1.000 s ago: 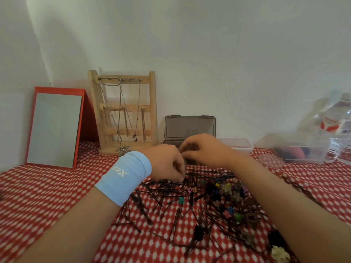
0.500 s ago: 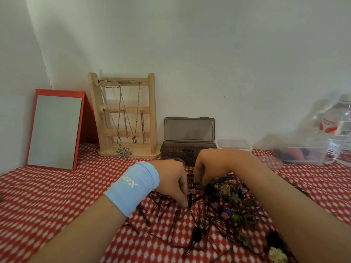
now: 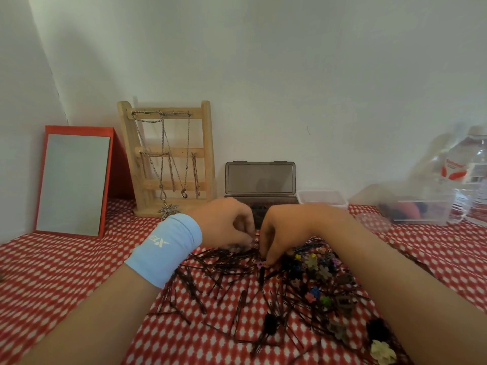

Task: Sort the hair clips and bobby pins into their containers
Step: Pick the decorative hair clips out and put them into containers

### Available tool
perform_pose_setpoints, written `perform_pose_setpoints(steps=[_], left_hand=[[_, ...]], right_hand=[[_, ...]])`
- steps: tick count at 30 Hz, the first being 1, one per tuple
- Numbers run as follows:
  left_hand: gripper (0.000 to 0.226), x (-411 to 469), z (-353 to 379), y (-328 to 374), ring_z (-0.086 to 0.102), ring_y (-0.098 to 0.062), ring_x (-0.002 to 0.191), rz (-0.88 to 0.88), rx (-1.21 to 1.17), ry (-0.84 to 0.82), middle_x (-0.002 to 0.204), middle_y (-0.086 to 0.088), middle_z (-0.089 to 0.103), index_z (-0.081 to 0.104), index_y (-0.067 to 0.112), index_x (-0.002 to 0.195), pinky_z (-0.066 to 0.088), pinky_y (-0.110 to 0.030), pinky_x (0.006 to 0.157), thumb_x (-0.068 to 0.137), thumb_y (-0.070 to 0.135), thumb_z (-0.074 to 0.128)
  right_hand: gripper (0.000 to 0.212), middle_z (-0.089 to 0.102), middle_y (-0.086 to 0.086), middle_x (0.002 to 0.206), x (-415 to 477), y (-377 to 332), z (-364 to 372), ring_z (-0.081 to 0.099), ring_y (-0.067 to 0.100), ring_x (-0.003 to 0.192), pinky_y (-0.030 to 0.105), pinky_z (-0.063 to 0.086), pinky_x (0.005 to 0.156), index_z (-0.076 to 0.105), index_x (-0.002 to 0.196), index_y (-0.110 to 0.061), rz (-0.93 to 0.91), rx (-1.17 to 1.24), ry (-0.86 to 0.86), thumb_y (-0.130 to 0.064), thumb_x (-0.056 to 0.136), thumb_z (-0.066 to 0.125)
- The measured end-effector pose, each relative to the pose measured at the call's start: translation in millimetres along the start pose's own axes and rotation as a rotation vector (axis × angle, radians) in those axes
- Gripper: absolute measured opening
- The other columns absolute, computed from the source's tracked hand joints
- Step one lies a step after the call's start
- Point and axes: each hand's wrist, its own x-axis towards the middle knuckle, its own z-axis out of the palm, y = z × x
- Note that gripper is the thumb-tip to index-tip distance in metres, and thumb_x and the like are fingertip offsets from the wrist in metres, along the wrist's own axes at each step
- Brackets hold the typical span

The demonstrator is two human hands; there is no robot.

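Note:
A heap of dark bobby pins [image 3: 226, 283] and small coloured flower-shaped hair clips [image 3: 316, 270] lies on the red-and-white tablecloth. My left hand [image 3: 224, 225], with a light blue wristband, has its fingers curled down at the back edge of the heap and seems to pinch some bobby pins. My right hand [image 3: 279, 233] reaches down beside it, fingertips pinching in the pile near a small pink clip [image 3: 260, 264]. Behind the hands stands a dark grey box [image 3: 259, 180] with its lid up, and a small clear container [image 3: 321, 198] sits to its right.
A wooden jewellery stand [image 3: 168, 159] hung with chains stands at the back left, next to a red-framed mirror [image 3: 73, 180]. A clear tub [image 3: 419, 206] holding dark and red items and a water bottle [image 3: 471, 175] are at the back right. A cream clip [image 3: 382, 351] lies near the front.
Both hands came down from in front of the grey box to the back of the pile. The left hand then drew back toward the right, fingertips now close together.

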Motion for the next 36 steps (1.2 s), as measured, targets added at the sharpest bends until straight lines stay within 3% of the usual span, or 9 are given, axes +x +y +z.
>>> perform_pose_setpoints(steps=[4,7,10,17,20,24,28,31,36], left_hand=[[0.012,5.0,9.4,-11.2,0.059,-0.005,0.084,-0.078,0.107,0.302,0.092,0.015,0.064,0.065,0.033,0.100,0.054,-0.028,0.078,0.089,0.037,0.068],[0.013,6.0,18.3,-19.0,0.054,-0.007,0.088,-0.124,0.264,0.306,0.101,0.014,0.063,0.066,0.037,0.104,0.048,-0.026,0.078,0.091,0.040,0.064],[0.019,9.1,24.6,-27.8,0.052,-0.013,0.102,-0.158,0.213,0.301,0.109,0.008,0.054,0.066,0.033,0.111,0.039,-0.025,0.084,0.094,0.041,0.060],[0.031,14.7,31.4,-35.2,0.057,-0.019,0.110,-0.217,0.052,0.216,0.123,-0.003,0.061,0.058,0.020,0.126,0.045,-0.029,0.094,0.097,0.030,0.057],[0.031,14.5,32.2,-32.2,0.058,-0.019,0.108,-0.194,0.005,0.236,0.121,-0.002,0.063,0.056,0.021,0.126,0.048,-0.030,0.093,0.097,0.030,0.057],[0.031,10.6,27.8,-25.2,0.055,-0.017,0.107,-0.151,0.100,0.273,0.119,0.003,0.057,0.053,0.021,0.128,0.045,-0.028,0.091,0.100,0.031,0.052],[0.007,4.3,16.5,-5.5,0.056,-0.008,0.090,0.013,0.176,0.288,0.099,0.014,0.056,0.059,0.032,0.102,0.051,-0.027,0.080,0.096,0.033,0.057],[0.009,1.7,14.2,11.3,0.059,-0.005,0.087,0.111,0.191,0.100,0.094,0.018,0.062,0.064,0.039,0.097,0.055,-0.032,0.079,0.089,0.041,0.062],[0.026,2.5,25.3,24.8,0.063,-0.008,0.093,0.140,0.279,-0.177,0.108,0.014,0.070,0.072,0.032,0.113,0.052,-0.025,0.080,0.088,0.039,0.068]], right_hand=[[0.017,0.076,-0.013,0.088,10.4,-1.6,11.9,0.072,0.013,0.077,0.028,0.062,0.073,0.081,0.090,-0.026,0.018,-0.061,0.009,-0.036,0.077,0.085],[0.009,0.074,-0.016,0.086,8.5,-0.4,10.2,0.071,0.009,0.080,0.028,0.061,0.075,0.080,0.086,-0.029,0.003,-0.082,0.031,-0.034,0.080,0.082],[0.009,0.075,-0.011,0.090,-0.6,-0.1,0.6,0.071,0.012,0.075,0.021,0.058,0.067,0.078,0.092,-0.026,-0.006,-0.008,0.072,-0.034,0.087,0.076],[0.010,0.068,-0.019,0.091,17.8,1.6,10.4,0.060,-0.003,0.082,0.019,0.049,0.075,0.075,0.097,-0.031,-0.083,0.064,0.584,-0.037,0.089,0.073],[0.020,0.069,-0.018,0.098,20.7,5.1,13.5,0.061,-0.001,0.087,0.025,0.054,0.081,0.074,0.107,-0.033,-0.082,0.029,0.562,-0.040,0.088,0.074],[0.003,0.067,-0.017,0.094,6.4,11.4,-4.6,0.062,0.003,0.090,0.031,0.055,0.087,0.072,0.091,-0.032,-0.041,-0.012,0.537,-0.031,0.089,0.074],[0.016,0.070,-0.017,0.087,-10.6,17.8,-14.3,0.066,0.005,0.084,0.026,0.056,0.080,0.074,0.087,-0.032,0.109,-0.105,0.192,-0.017,0.085,0.076],[0.023,0.072,-0.018,0.088,-10.3,20.8,-9.0,0.068,0.005,0.084,0.027,0.057,0.080,0.076,0.090,-0.036,0.170,-0.145,-0.005,-0.014,0.082,0.079],[0.018,0.072,-0.018,0.089,-6.8,19.8,-6.2,0.069,0.007,0.077,0.023,0.055,0.073,0.079,0.094,-0.032,0.154,-0.139,-0.010,-0.018,0.083,0.080]])
